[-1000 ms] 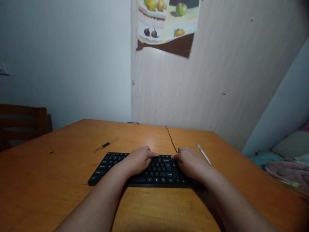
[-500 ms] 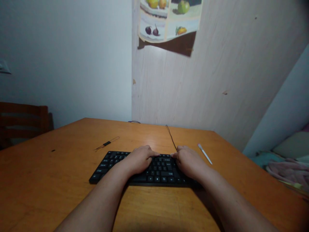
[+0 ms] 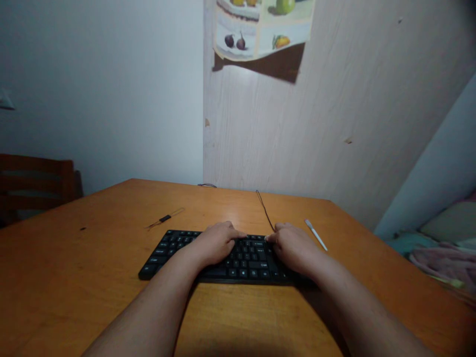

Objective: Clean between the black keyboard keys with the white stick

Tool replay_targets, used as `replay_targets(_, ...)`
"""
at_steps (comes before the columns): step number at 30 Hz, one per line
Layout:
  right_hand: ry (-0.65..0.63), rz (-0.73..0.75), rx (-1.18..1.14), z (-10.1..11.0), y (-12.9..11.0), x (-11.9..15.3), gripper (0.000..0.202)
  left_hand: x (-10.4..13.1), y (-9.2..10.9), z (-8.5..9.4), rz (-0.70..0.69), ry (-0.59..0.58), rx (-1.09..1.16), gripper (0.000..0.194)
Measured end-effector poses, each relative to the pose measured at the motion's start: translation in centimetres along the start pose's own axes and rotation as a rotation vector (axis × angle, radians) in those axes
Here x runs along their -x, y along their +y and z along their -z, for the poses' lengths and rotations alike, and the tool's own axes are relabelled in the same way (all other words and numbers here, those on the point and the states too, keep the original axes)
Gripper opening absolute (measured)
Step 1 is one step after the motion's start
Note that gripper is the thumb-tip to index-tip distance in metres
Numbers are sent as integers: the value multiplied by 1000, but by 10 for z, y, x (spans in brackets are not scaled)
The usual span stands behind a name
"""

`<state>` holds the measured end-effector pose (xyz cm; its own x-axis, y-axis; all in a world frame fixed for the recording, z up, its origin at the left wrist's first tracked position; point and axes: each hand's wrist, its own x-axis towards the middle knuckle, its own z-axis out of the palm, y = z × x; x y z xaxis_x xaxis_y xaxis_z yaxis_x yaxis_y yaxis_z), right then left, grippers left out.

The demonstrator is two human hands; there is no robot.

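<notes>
A black keyboard lies flat on the wooden table. My left hand rests over its middle, the index finger stretched along the top row of keys and the other fingers partly hidden. Over the right part of the keyboard is my right hand, with its fingers curled and pressed together. A tiny whitish bit shows at their tips by the top row; I cannot tell what it is. The keyboard's dark cable runs back from behind the right hand.
To the right lies a small white-handled brush. A tool with a black grip and thin wire loops lies at the left, beyond the keyboard. A small dark piece is farther left. A wooden chair stands beside the table.
The view has tilted slightly, so everything sits a little differently in the picture. My right hand has shifted very slightly right along the top row; the left stays in place.
</notes>
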<state>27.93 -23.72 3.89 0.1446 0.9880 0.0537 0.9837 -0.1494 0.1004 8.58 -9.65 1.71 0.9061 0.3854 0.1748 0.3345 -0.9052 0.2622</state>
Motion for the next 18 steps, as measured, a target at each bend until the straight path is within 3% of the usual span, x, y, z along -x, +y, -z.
replay_targets(6, 23, -20, -15, 0, -1, -1, 31, -1, -4, -3, -11, 11, 4, 49)
replay_targets(11, 46, -96, -53, 10, 12, 1, 31, -1, -5, -4, -5, 8, 17, 50)
replay_targets(18, -18, -78, -56, 6, 21, 4, 30, -2, -2, -2, -3, 5, 24, 48)
